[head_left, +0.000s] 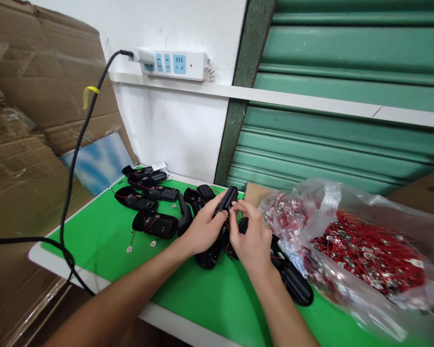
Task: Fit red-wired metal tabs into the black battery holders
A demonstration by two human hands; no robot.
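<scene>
My left hand (205, 230) is closed around a black plastic housing (230, 193), which is tilted up over the table. At the housing's near end, the fingers of my right hand (252, 237) are pinched together. What sits between those fingertips is too small to make out. More black housings lie beneath and beside my hands, among them one (208, 258) under my left hand and one (297, 284) by my right forearm. To the left rests a housing (155, 224) with red wires and small white pieces (129, 249) on its wire ends.
A clear plastic bag (321, 193) full of red wires (376, 255) with small metal parts stands right on the green tabletop (112, 262). Several housings (135, 197) lie at the back left. A black cable (77, 140) runs from a power strip (193, 67) past cardboard (43, 96).
</scene>
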